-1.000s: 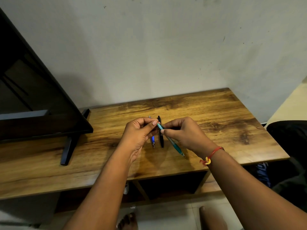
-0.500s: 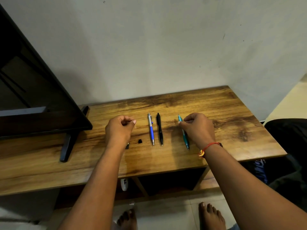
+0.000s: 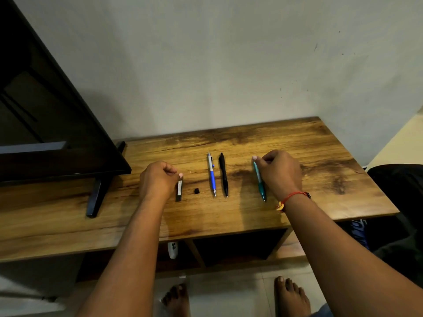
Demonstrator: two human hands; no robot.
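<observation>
On the wooden table (image 3: 320, 156) the teal pen (image 3: 259, 181) is being laid lengthwise, its upper end being pinched by the curled fingers of the right hand (image 3: 280, 172). It is best being lowered flat, parallel to the black pen (image 3: 223, 175) and blue pen (image 3: 212, 177), and released without rolling. The left hand (image 3: 158, 179) is being held curled, fingertips together just above a small grey case (image 3: 179, 190) (whether anything is pinched cannot be told). A black cap (image 3: 196, 191) is lying between case and pens. The monitor stand (image 3: 96, 197) is well apart and nothing is blocking.
</observation>
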